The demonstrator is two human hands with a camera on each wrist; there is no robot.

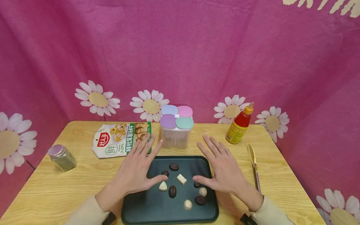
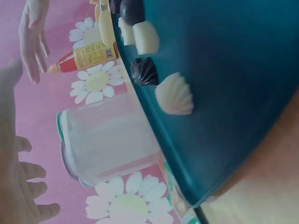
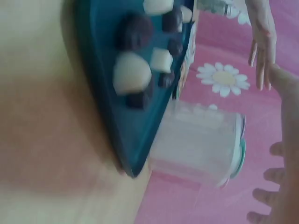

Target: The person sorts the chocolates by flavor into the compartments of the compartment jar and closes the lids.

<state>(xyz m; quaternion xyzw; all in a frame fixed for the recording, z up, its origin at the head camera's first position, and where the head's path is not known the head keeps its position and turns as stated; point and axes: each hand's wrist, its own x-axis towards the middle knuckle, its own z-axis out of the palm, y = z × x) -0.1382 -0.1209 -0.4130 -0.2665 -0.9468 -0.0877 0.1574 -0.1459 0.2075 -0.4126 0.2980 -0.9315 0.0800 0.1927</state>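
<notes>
Hovering flat, fingers spread: left hand [image 1: 137,170] and right hand [image 1: 223,168], both released, gripping nothing, flanking the tray [image 1: 157,212] of chocolates [image 1: 172,191] sitting mid-worktop [image 1: 70,187], jar [image 1: 176,127] just behind.

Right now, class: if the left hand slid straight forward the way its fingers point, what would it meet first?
Probably the clear container with pastel lids, behind the tray. The left hand has open fingers angled toward it, beside the snack packet; depth is uncertain.

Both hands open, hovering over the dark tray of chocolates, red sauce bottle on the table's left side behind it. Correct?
Not quite. The head view shows the red sauce bottle at the right rear of the table. The rest holds: left hand and right hand open over the dark tray of chocolates.
</notes>
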